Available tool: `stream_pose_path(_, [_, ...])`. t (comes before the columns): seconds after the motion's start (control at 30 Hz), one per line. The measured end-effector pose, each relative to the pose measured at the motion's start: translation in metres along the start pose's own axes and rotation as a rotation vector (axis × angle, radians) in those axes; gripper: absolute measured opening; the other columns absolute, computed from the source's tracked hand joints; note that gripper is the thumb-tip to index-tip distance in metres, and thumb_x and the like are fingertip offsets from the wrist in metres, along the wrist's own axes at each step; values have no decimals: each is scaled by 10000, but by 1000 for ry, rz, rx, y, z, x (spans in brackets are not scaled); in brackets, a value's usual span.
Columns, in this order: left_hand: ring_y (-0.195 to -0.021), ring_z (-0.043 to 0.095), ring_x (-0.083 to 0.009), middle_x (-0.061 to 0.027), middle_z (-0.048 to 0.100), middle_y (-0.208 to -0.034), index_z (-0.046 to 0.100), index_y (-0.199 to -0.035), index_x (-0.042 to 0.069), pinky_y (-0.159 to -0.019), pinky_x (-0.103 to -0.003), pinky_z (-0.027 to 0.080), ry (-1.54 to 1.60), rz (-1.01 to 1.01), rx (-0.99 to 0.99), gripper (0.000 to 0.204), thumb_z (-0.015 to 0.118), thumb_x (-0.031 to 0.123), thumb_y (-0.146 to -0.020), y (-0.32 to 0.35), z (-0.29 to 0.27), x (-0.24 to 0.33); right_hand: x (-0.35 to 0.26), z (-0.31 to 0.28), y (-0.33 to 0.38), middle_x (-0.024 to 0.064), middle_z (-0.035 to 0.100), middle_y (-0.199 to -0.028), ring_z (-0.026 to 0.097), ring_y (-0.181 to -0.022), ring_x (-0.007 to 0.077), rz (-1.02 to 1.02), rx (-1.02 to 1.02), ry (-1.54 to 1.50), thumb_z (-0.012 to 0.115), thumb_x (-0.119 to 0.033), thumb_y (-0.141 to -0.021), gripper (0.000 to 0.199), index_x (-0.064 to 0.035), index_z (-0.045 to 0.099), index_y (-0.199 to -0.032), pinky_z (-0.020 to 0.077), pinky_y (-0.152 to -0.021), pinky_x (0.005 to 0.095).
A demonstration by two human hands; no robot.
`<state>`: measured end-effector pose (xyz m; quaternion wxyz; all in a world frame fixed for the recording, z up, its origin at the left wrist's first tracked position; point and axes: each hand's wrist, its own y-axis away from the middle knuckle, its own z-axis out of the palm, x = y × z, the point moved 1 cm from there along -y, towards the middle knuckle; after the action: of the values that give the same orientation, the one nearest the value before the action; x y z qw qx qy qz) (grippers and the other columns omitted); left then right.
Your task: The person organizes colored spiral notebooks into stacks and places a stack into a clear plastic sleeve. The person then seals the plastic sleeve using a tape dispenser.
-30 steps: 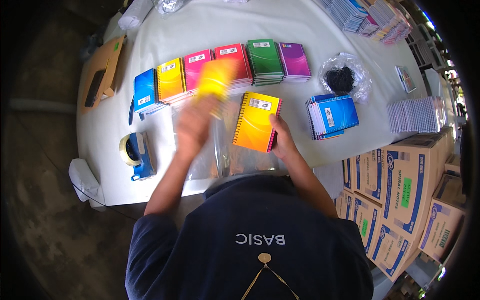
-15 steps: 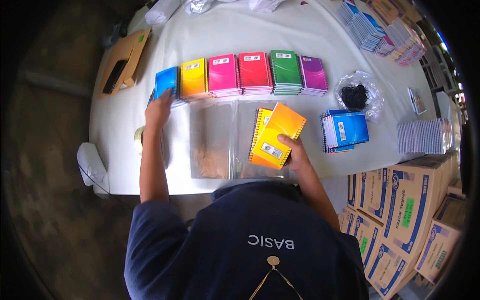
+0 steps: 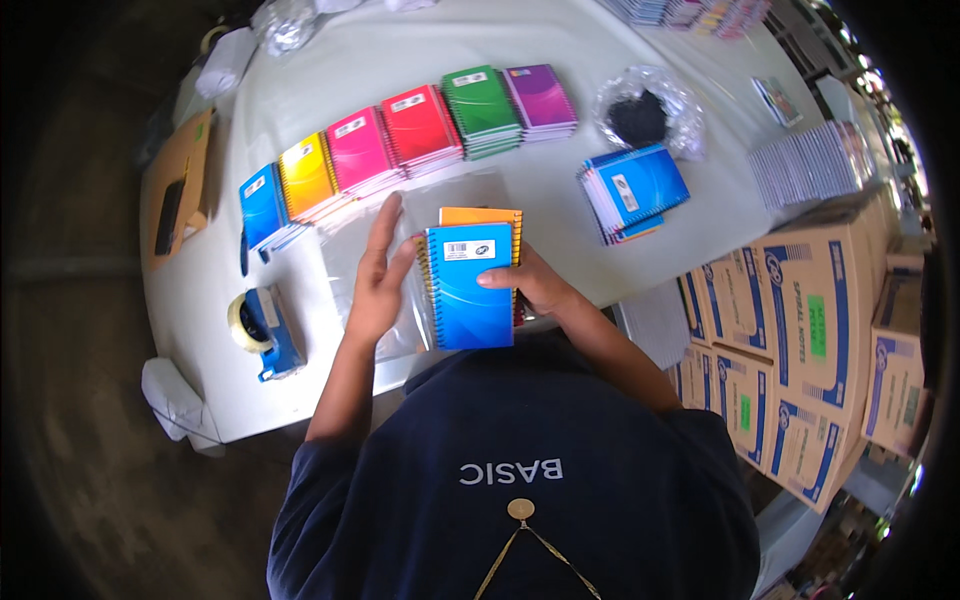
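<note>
My right hand (image 3: 535, 281) grips a small stack of spiral notebooks, its thumb lying across the cover on top. That top one is a blue spiral notebook (image 3: 472, 310); an orange spiral notebook (image 3: 480, 215) sticks out behind it. Beside the stack's left edge, my left hand (image 3: 378, 282) is open with fingers stretched, and holds nothing. Clear plastic sheets (image 3: 345, 255) lie flat on the table under both hands. Farther off, a slanting row of notebook piles runs from a blue pile (image 3: 264, 207) through yellow, pink, red and green to a purple pile (image 3: 542, 98).
A blue tape dispenser (image 3: 275, 335) sits at the left. On the right are a bundle of blue notebooks (image 3: 635, 185) and a plastic bag with black contents (image 3: 640, 118). Stacked cardboard boxes (image 3: 790, 330) stand beside the table (image 3: 560, 245). An opened carton piece (image 3: 190, 170) lies far left.
My left hand has come from the blue pile to the held stack and is now open. A blue notebook now lies on top of the stack in my right hand. The view has turned.
</note>
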<state>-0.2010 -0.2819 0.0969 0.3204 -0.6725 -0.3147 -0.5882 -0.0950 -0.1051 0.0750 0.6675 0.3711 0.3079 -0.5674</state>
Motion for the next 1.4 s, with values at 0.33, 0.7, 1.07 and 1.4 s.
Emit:
stream_pose_path(0.33, [-1115, 468, -216, -72, 434, -1173, 273, -1369, 90, -963, -333, 393, 234, -50, -56, 861, 669, 42, -606, 20, 54, -74, 59, -29, -4, 74, 470, -1168, 481, -1091, 191, -495, 241, 324, 875, -266, -558, 894, -47, 387, -1274, 389, -943, 304])
stream_pose_path(0.7, [-997, 585, -187, -105, 607, -1102, 481, -1189, 5, -879, -343, 467, -228, 74, -390, 591, 781, 137, -697, -6, 55, -73, 33, -48, 21, 168, 565, -1161, 537, -1109, 324, -266, 489, 806, 886, -328, -516, 891, -32, 458, -1239, 414, -940, 390])
stream_pose_path(1.07, [-820, 658, -211, -118, 671, -881, 631, -1035, -17, -712, -303, 535, 28, -541, -546, 707, 636, 625, -738, -106, 239, 52, -137, -150, 92, 88, 667, -848, 606, -772, 133, -246, 891, 832, 613, -353, -857, 415, 28, 632, -1023, 479, -720, 284])
stream_pose_path(1.4, [-1088, 566, -306, -178, 586, -1170, 564, -1133, -3, -923, -395, 449, -1115, 264, -244, 589, 499, 515, -860, -214, 164, -2, -135, -125, 81, 140, 639, -1008, 557, -1012, 329, -582, 1455, 1448, 638, -281, -819, 387, -5, 605, -1089, 415, -879, 391])
